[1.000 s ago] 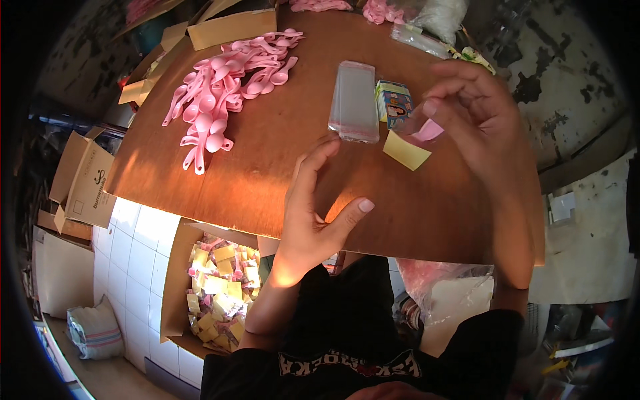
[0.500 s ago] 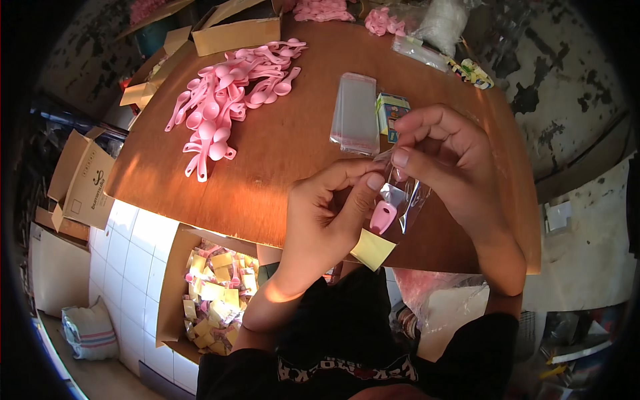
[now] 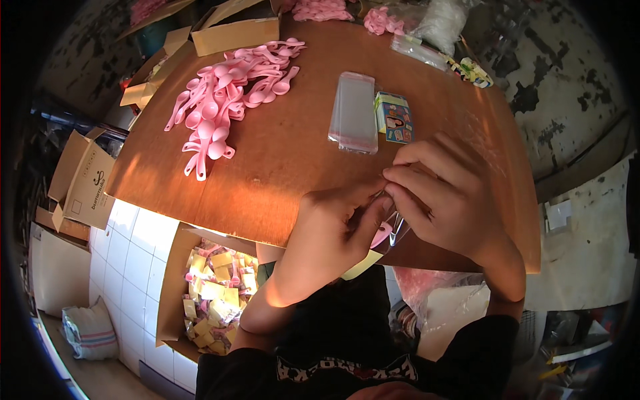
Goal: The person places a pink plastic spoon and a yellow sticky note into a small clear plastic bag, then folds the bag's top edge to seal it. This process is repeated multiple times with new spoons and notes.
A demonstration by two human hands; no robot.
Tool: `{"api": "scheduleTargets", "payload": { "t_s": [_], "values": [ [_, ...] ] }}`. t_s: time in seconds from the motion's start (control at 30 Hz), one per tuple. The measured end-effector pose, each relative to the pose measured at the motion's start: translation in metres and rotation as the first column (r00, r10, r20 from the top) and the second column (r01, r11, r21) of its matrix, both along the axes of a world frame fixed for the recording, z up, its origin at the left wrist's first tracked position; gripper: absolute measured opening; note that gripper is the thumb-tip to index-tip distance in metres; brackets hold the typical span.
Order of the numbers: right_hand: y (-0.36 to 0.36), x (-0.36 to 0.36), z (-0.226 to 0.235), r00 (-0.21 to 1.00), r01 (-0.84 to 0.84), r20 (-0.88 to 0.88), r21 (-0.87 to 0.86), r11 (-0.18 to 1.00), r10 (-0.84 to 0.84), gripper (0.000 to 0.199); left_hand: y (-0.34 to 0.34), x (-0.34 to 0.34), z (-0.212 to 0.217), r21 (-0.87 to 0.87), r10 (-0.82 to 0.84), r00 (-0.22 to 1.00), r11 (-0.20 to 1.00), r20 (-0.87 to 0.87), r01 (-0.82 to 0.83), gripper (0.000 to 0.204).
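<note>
My left hand [image 3: 328,223] and my right hand [image 3: 445,200] meet over the near edge of the table, fingertips pinched together at the top of a small clear plastic bag [image 3: 398,229]. Below the fingers, the pink spoon's handle [image 3: 381,235] shows at the bag. A pale yellow card [image 3: 363,265] hangs lowest, partly behind my left hand. Most of the bag and the spoon is hidden by my fingers. Just beyond my right hand lie a stack of flat clear bags [image 3: 353,112] and a stack of colourful printed cards [image 3: 395,118].
Loose pink spoons [image 3: 217,107] are heaped on the left of the brown table [image 3: 280,173]. An open carton [image 3: 172,293] below holds several bagged spoons with yellow cards. Another cardboard box [image 3: 239,33] stands at the far edge, with plastic packaging [image 3: 420,52] at the far right.
Both hands have come lower and closer together, and my right fingers have folded down onto the bag's top. The spoon has sunk with them; more of the printed card stack shows.
</note>
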State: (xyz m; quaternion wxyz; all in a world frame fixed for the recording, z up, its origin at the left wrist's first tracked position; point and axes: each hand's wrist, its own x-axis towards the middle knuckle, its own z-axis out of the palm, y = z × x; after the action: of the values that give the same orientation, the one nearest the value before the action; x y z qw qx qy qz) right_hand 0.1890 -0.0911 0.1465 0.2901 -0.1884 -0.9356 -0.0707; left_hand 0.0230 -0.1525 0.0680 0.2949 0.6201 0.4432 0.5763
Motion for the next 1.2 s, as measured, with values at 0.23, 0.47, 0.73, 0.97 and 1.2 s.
{"api": "scheduleTargets", "payload": {
  "t_s": [0.23, 0.47, 0.73, 0.97, 1.2],
  "values": [
    [0.006, 0.007, -0.013, 1.000, -0.010, -0.003, -0.131, 0.991, 0.010, 0.014, 0.002, -0.005, -0.009, 0.061, -0.110, 0.972, 0.990, -0.209, 0.125, 0.025],
    [0.013, 0.024, -0.024, 0.968, -0.009, -0.218, -0.532, 0.846, -0.127, 0.010, -0.004, -0.005, -0.018, -0.036, -0.189, 0.978, 0.982, -0.088, 0.186, 0.023],
    [0.149, 0.170, 0.002, 0.366, -0.902, -0.918, -0.390, 0.184, -0.155, 0.013, -0.007, -0.007, -0.016, 0.246, 0.003, 0.897, 0.961, 0.443, -0.124, 0.022],
    [0.205, 0.247, -0.116, 0.423, 0.739, -0.172, -0.502, 0.448, -0.890, 0.029, -0.007, 0.005, -0.014, 0.158, 0.089, 0.913, 0.974, 0.399, -0.164, 0.018],
    [0.070, 0.099, -0.040, 0.982, -0.122, -0.191, -0.673, 0.729, -0.012, 0.042, 0.006, 0.023, -0.006, 0.062, 0.076, 0.911, 0.992, 0.405, -0.110, 0.009]
  ]
}}
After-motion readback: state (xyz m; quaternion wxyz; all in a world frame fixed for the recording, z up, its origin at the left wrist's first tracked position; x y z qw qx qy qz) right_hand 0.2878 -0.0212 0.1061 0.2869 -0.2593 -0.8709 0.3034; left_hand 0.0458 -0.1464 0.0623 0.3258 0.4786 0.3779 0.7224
